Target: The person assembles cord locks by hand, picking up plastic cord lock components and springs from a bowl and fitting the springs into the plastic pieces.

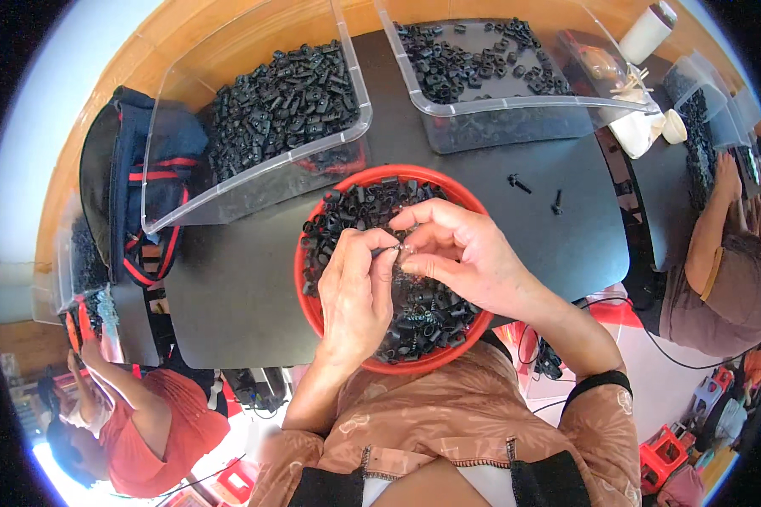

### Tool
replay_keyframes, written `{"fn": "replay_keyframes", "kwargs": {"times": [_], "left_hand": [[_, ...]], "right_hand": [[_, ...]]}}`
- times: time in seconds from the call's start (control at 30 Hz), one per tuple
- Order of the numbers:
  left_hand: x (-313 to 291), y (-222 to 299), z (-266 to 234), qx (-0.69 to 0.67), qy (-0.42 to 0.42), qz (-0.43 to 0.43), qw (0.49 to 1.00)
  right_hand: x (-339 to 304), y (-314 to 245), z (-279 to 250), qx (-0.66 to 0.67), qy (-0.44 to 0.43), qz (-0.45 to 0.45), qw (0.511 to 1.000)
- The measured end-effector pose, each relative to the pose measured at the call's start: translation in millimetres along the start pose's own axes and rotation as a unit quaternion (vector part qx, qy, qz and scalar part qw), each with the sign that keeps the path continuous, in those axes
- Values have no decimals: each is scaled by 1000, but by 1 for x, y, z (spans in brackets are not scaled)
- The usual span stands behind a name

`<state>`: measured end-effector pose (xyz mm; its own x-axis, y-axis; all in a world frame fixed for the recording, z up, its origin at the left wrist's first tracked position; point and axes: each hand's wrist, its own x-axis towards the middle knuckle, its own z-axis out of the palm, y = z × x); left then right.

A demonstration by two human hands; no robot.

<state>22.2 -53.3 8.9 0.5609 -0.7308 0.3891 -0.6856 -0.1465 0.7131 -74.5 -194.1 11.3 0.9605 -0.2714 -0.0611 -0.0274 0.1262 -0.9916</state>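
A red basin (306, 297) on my lap side of the table holds many small black plastic parts (351, 203) and a heap of thin metal springs (418, 317). Above its middle, my left hand (355, 287) pinches thumb against index finger on something tiny that I cannot make out. Close against it, my right hand (465, 253) curls its fingers, thumb and index meeting around a small shiny bit too fine to name. The two sets of fingertips nearly touch.
Two clear plastic bins (368, 106) (448, 108) of black parts stand at the back of the dark table (237, 296). Two loose black pieces (520, 183) (557, 203) lie at right. A dark bag (114, 169) sits left. Other people (173, 431) (719, 287) work on both sides.
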Motion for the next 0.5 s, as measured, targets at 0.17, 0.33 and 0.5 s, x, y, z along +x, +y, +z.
{"fn": "replay_keyframes", "kwargs": {"times": [0.17,0.33,0.5], "left_hand": [[-1,7,-1,-14,-10,-76,997],[-5,5,-3,-78,-17,-122,989],[-8,2,1,-142,2,-167,976]], "right_hand": [[-4,-2,0,-519,109,-297,794],[-5,1,-2,-360,105,-270,887],[-7,-1,0,-292,48,-182,938]]}}
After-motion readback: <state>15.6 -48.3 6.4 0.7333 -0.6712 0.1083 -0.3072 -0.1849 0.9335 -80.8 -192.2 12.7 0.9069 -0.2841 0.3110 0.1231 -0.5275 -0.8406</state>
